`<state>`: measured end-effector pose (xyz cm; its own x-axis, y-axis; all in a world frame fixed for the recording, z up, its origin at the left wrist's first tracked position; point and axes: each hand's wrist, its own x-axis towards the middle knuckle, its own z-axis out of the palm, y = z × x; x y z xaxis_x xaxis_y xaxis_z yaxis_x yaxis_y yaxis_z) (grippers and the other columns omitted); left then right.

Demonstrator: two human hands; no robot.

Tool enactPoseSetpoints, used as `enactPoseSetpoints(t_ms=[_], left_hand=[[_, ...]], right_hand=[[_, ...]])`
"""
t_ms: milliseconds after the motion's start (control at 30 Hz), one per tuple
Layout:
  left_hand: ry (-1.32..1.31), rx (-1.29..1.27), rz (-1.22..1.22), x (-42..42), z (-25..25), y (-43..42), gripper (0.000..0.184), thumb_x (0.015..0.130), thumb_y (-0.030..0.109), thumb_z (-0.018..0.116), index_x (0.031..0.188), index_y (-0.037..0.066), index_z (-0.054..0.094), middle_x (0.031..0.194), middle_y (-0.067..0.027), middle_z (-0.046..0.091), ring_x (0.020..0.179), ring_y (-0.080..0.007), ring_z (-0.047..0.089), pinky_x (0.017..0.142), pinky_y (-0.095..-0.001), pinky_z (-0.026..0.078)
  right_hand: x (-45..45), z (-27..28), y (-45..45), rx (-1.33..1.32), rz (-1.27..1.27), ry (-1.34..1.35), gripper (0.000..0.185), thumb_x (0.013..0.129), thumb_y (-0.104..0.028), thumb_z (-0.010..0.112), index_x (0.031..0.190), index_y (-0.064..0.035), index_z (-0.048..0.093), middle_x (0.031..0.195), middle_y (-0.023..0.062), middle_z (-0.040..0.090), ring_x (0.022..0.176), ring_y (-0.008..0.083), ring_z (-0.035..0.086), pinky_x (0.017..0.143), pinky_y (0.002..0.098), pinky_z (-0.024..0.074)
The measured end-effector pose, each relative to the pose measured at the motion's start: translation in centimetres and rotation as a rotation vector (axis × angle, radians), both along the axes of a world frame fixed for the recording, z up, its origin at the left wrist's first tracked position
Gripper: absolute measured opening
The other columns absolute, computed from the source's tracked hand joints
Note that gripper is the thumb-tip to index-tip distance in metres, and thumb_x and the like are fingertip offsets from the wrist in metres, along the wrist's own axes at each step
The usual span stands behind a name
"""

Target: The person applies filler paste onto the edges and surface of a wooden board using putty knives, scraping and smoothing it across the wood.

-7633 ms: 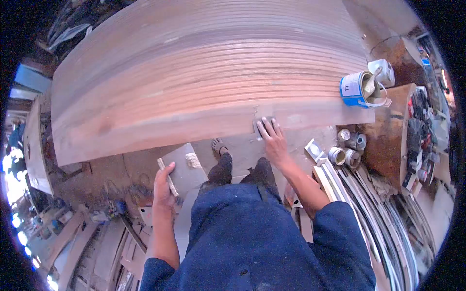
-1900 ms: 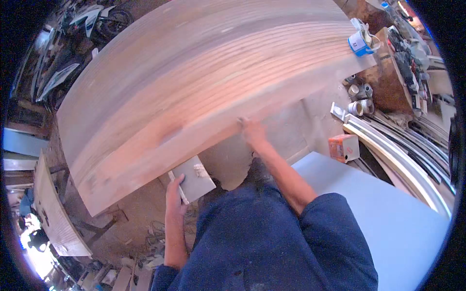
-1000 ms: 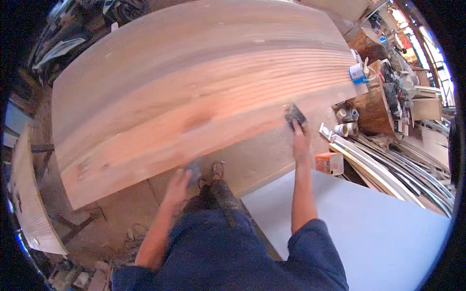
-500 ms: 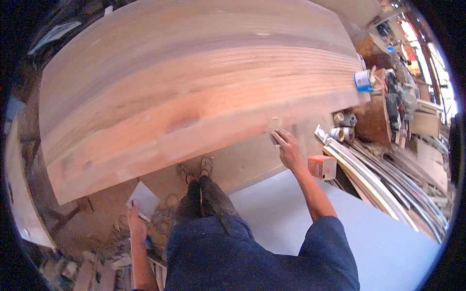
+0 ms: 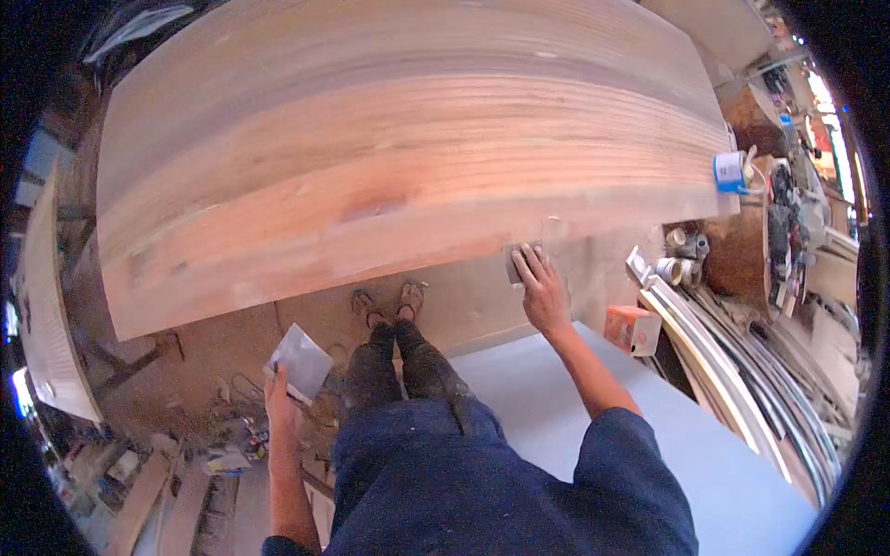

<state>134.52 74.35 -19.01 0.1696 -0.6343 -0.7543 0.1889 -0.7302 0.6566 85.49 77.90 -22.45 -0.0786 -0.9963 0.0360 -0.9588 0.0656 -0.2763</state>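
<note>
Wood panel: The grained panel [image 5: 408, 153] spreads flat across my view ahead of the person, lying broadside, I'd judge, so much of its face is within reach from the near edge.
Pale board: This blue-grey board [image 5: 640, 417] lies lower down at the person's right, its face turned up to my camera.
Long strips: The bundled strips [image 5: 728, 385] lie side by side beyond the board, probably stacked lengthwise to save floor.
Right hand: Fingers close together, the hand [image 5: 545, 289] lies over a dark blade; I can't see the thumb.
Left hand: The hand [image 5: 281, 403] pinches a pale plate by one edge, low and clear of the panel.
Pale plate: The square plate [image 5: 304, 361] is tilted, apparently gripped at its rim to leave the face free.
Carton: An orange-and-white carton [image 5: 633, 329] sits beside the strips; I can't read its print.
Bucket: The blue-and-white bucket [image 5: 731, 173] is at the panel's right end, perhaps to be handy; its label is too small to read.
Dark blade: The blade [image 5: 514, 266] is at the panel's near edge; contact I can't confirm.
</note>
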Motion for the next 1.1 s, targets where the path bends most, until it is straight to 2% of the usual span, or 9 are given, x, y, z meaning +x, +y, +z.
enactPoseSetpoints(t_ms=[200,333,433,533,633,700,767,867,1100], left_hand=[[0.014,-0.01,-0.034,-0.4,1.9,-0.1,0.048,0.094,0.03,0.053,0.129,0.0,0.042,0.12,-0.0145,0.055,0.108,-0.0266,0.056,0.089,-0.0387,0.046],[0.022,0.018,0.119,-0.8,2.8,-0.4,0.047,0.094,0.03,0.054,0.128,0.0,0.043,0.121,-0.0137,0.055,0.107,-0.0259,0.057,0.09,-0.0385,0.046],[0.04,0.047,0.115,-0.4,2.2,0.0,0.046,0.093,0.031,0.054,0.127,0.0,0.044,0.121,-0.0133,0.055,0.107,-0.0256,0.057,0.09,-0.0386,0.046],[0.016,0.048,0.105,-0.7,2.0,-0.5,0.045,0.093,0.031,0.053,0.126,0.001,0.045,0.121,-0.0128,0.055,0.108,-0.0262,0.056,0.09,-0.0397,0.046],[0.057,-0.004,0.106,0.3,0.3,0.1,0.045,0.094,0.032,0.051,0.125,0.001,0.045,0.12,-0.0123,0.054,0.107,-0.0267,0.055,0.09,-0.0406,0.046],[0.086,0.05,0.149,1.4,-0.6,0.3,0.047,0.094,0.032,0.053,0.128,0.001,0.043,0.119,-0.0118,0.055,0.107,-0.0252,0.056,0.089,-0.0383,0.044],[0.043,0.028,0.07,1.3,0.2,0.0,0.048,0.094,0.033,0.053,0.128,0.0,0.043,0.119,-0.0118,0.055,0.107,-0.0264,0.056,0.089,-0.0401,0.044],[0.036,0.068,-0.084,1.6,-0.2,-1.6,0.05,0.093,0.035,0.053,0.128,0.0,0.043,0.119,-0.0117,0.055,0.106,-0.0268,0.055,0.088,-0.0413,0.045],[0.035,0.112,-0.531,0.8,0.8,-8.3,0.047,0.094,0.034,0.052,0.125,0.001,0.044,0.114,-0.0106,0.057,0.101,-0.0243,0.057,0.086,-0.0396,0.046]], right_hand=[[2.9,-0.4,-2.0,-0.051,0.018,-0.042,0.052,0.077,0.005,0.047,0.128,-0.0067,0.051,0.136,0.015,0.045,0.126,0.0355,0.04,0.104,0.0462,0.0339],[3.1,-1.5,-0.3,-0.02,0.043,-0.058,0.054,0.077,0.004,0.047,0.129,-0.0082,0.049,0.137,0.014,0.043,0.128,0.0356,0.038,0.106,0.0464,0.0326],[6.3,1.5,-3.2,-0.015,0.054,-0.075,0.055,0.077,0.003,0.048,0.13,-0.009,0.049,0.138,0.0134,0.043,0.127,0.0367,0.039,0.106,0.0461,0.0324],[7.4,0.0,-2.7,-0.07,0.077,-0.037,0.047,0.078,0.005,0.046,0.123,-0.0042,0.054,0.133,0.0168,0.047,0.125,0.0358,0.041,0.103,0.0443,0.0352],[4.3,0.1,0.0,-0.015,0.048,-0.102,0.054,0.079,0.003,0.048,0.132,-0.0079,0.047,0.135,0.0171,0.045,0.124,0.0366,0.043,0.104,0.0471,0.0345],[-0.7,1.6,0.3,0.039,-0.207,-0.032,0.053,0.078,0.004,0.047,0.13,-0.0052,0.048,0.129,0.0217,0.05,0.121,0.0364,0.046,0.1,0.0463,0.0376],[-6.4,2.9,-1.6,-0.116,-0.453,-0.091,0.053,0.077,0.005,0.043,0.127,-0.0079,0.052,0.114,0.0206,0.058,0.106,0.0367,0.054,0.094,0.0438,0.0418],[-13.4,-0.8,-2.5,0.036,-0.547,-0.012,0.05,0.079,-0.005,0.045,0.128,-0.0128,0.052,0.11,0.0212,0.06,0.101,0.0375,0.057,0.087,0.0462,0.0448],[-5.3,-5.6,-5.4,0.274,-0.739,-0.005,0.049,0.081,-0.009,0.043,0.129,-0.0173,0.052,0.101,0.0205,0.064,0.091,0.0378,0.062,0.082,0.0463,0.0486]])
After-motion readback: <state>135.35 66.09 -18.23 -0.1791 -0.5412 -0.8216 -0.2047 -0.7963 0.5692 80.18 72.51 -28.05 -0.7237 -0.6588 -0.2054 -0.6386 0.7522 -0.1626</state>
